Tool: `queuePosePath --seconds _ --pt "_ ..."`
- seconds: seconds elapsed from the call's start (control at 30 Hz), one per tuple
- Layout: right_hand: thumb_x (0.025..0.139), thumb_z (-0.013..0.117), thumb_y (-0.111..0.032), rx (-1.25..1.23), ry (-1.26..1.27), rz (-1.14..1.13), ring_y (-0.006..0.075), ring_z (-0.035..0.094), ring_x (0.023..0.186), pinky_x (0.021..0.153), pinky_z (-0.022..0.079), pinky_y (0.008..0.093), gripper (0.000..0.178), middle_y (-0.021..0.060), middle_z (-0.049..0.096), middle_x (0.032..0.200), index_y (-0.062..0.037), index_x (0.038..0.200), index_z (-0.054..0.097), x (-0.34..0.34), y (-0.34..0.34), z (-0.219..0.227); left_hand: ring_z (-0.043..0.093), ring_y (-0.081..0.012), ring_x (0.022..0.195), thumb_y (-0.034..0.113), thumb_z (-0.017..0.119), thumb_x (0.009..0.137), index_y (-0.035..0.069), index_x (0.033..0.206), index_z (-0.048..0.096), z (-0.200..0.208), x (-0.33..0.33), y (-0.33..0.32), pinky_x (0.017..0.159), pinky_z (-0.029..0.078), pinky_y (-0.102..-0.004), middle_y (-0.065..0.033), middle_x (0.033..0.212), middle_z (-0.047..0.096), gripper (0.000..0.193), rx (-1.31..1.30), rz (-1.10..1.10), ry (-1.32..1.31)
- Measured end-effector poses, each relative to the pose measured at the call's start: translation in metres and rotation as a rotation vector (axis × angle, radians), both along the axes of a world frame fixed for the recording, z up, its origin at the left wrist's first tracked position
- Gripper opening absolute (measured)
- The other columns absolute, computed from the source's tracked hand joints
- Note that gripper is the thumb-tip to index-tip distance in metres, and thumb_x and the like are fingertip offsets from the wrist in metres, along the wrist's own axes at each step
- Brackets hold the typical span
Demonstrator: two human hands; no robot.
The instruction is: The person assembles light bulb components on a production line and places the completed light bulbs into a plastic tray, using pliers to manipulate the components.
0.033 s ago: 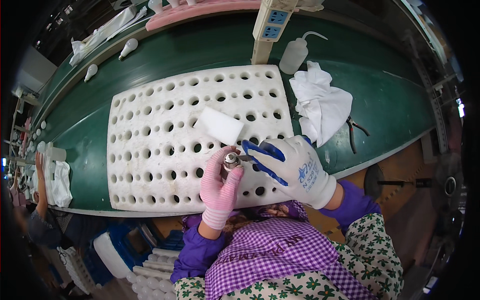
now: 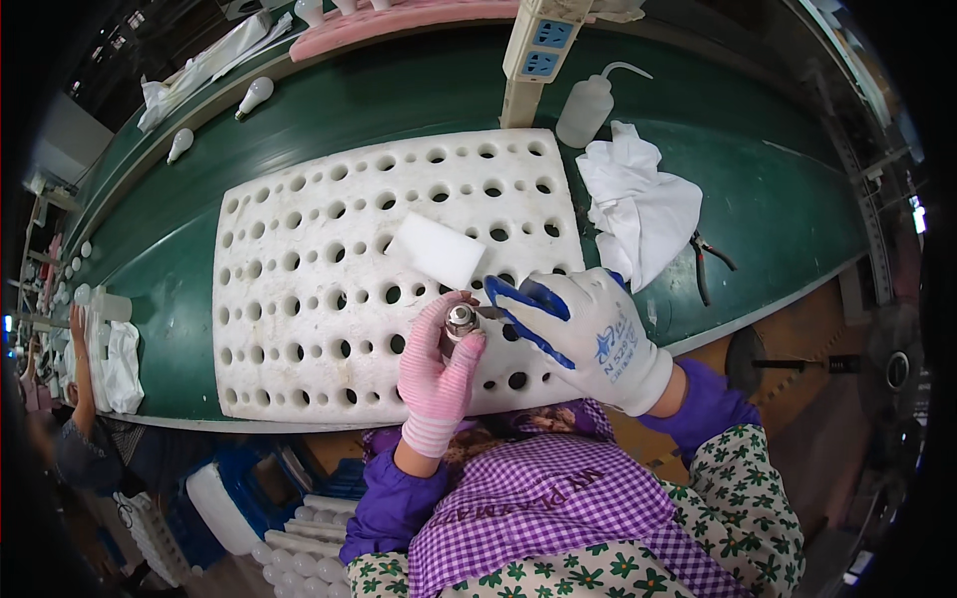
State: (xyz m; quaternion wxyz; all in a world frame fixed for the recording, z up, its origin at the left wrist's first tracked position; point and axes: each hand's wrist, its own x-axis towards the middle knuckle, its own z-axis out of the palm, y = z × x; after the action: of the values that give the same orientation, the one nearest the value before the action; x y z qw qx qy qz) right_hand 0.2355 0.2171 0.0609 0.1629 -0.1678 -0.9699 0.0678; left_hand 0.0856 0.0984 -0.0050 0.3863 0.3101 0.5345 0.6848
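My left hand (image 2: 437, 374), in a pink striped glove, is closed round a light bulb (image 2: 462, 317). The bulb's metal screw base points up between thumb and fingers, and its glass is hidden by the hand. My right hand (image 2: 593, 334), in a white glove with blue coating, comes in from the right with its fingers drawn together. A thin dark piece shows between its fingertips and the bulb's base; what it is I cannot make out. Both hands are over the near edge of a white foam board (image 2: 299, 329) with rows of round holes. On that board lies a white foam block (image 2: 437, 249).
Right of the board are a white cloth (image 2: 638, 204), a squeeze bottle (image 2: 586, 110) and pliers (image 2: 710, 267). A socket post (image 2: 533, 65) rises behind. Two bulbs (image 2: 255, 97) lie at the far left. Another person's arm (image 2: 82, 364) reaches in at the left edge.
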Motion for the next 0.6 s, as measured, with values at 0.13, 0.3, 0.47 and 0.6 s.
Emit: queuePosePath --seconds 0.13,0.3,0.47,0.6 --pt "0.076 0.062 -0.022 0.073 -0.023 0.005 0.0188 0.054 0.082 0.073 0.042 0.0345 0.057 0.0033 0.055 0.096 -0.0157 0.132 0.057 0.002 0.003 0.007 0.058 -0.013 0.101 0.002 0.066 0.086 -0.002 0.127 0.051 -0.003 0.0 0.001 0.086 0.047 -0.0247 -0.0088 0.117 0.06 0.043 -0.041 -0.014 0.11" --pt "0.076 0.063 -0.017 0.086 -0.088 -0.007 0.0183 0.055 0.08 0.073 0.041 0.0345 0.058 0.003 0.058 0.096 -0.0162 0.134 0.057 0.006 0.0 0.018 0.058 -0.0135 0.099 0.003 0.068 0.085 -0.002 0.126 0.054 -0.005 0.003 0.003 0.085 0.047 -0.0246 -0.0091 0.114 0.061 0.043 -0.053 0.005 0.185" --pt "0.076 0.063 -0.016 0.119 -0.121 -0.012 0.0182 0.055 0.081 0.074 0.041 0.0352 0.059 0.0028 0.057 0.096 -0.0174 0.134 0.056 0.009 0.002 0.02 0.058 -0.0142 0.098 0.004 0.07 0.083 -0.001 0.124 0.056 -0.003 0.003 0.006 0.084 0.047 -0.0252 -0.0094 0.111 0.061 0.043 -0.087 -0.012 0.207" --pt "0.074 0.064 -0.018 0.148 -0.13 -0.024 0.0183 0.055 0.08 0.075 0.041 0.0356 0.061 0.0025 0.057 0.097 -0.0183 0.134 0.056 0.011 0.004 0.018 0.059 -0.0173 0.098 0.006 0.07 0.083 0.0 0.122 0.058 -0.003 0.006 0.008 0.086 0.047 -0.0275 -0.0105 0.11 0.061 0.042 -0.049 0.0 0.223"
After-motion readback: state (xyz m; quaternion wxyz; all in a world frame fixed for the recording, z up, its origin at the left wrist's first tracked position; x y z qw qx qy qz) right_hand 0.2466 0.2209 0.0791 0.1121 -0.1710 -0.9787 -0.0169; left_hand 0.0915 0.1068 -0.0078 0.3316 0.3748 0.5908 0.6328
